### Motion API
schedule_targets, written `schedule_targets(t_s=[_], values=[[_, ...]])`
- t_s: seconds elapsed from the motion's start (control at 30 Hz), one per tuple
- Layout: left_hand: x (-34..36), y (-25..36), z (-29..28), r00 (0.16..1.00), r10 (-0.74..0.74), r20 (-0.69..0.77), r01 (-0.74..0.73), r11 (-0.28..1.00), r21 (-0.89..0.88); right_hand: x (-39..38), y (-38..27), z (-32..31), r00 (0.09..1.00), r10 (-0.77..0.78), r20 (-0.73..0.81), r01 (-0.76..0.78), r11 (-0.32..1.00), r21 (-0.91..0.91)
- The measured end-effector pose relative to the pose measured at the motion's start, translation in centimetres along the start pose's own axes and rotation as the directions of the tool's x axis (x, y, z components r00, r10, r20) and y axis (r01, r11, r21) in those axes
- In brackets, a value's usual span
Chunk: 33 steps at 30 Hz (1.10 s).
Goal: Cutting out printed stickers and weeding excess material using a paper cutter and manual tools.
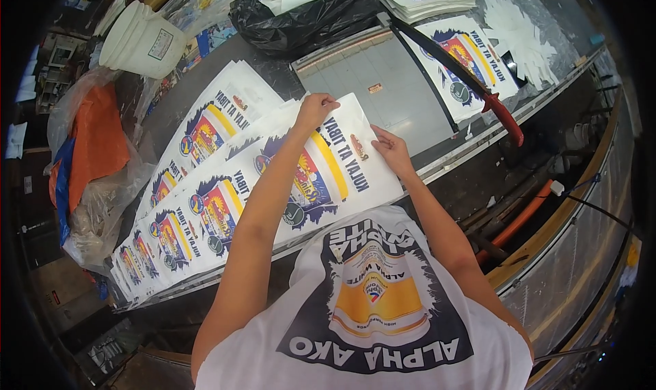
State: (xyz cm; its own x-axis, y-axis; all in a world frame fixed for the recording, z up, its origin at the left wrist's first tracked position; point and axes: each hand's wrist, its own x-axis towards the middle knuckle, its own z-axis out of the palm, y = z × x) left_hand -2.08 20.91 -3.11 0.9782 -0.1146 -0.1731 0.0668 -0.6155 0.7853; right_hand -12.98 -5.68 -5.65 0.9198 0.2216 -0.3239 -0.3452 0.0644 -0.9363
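Observation:
A long white printed sheet (352, 175), with repeated purple, yellow and red designs, lies across the table in front of me. My left hand (318, 112) pinches its far edge close to the right end. At the sheet's right end, my right hand (392, 151) grips the edge between thumb and fingers. More printed sheets (205, 134) lie fanned out beneath and beyond it to the left. Just past my hands is a paper cutter (372, 82) with a grey bed. Its long dark blade arm (444, 59) ends in a red handle (507, 120) and slants across the right side.
A printed piece (471, 65) lies under the blade arm, beside white paper scraps (516, 38). Behind the cutter are a black plastic bag (307, 24) and a stack of prints (427, 4). A white bucket (143, 42) and orange plastic (102, 141) sit at the left.

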Motion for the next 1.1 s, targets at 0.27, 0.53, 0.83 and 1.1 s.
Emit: schedule_targets(t_s=[0.27, 0.53, 0.83, 1.1], values=[[0.3, -1.2, 0.8, 0.999, 0.018, -0.036, -0.017, 1.0, 0.017, 0.4, 0.7, 0.0, 0.999, 0.031, -0.038, -0.034, 0.995, -0.093], [-1.1, 0.8, -1.4, 0.987, 0.141, 0.079, -0.125, 0.976, -0.177, -1.6, -2.1, 1.1, 0.991, -0.114, -0.071, 0.112, 0.993, -0.028], [-6.1, 3.9, -6.3, 0.992, 0.098, 0.076, -0.088, 0.988, -0.129, -2.6, -6.5, -0.2, 0.997, -0.07, -0.032, 0.062, 0.974, -0.218], [-2.8, -1.8, -14.7, 0.915, 0.086, -0.393, -0.165, 0.971, -0.171, 0.3, -4.7, -7.3, 0.979, -0.07, -0.194, 0.034, 0.983, -0.18]])
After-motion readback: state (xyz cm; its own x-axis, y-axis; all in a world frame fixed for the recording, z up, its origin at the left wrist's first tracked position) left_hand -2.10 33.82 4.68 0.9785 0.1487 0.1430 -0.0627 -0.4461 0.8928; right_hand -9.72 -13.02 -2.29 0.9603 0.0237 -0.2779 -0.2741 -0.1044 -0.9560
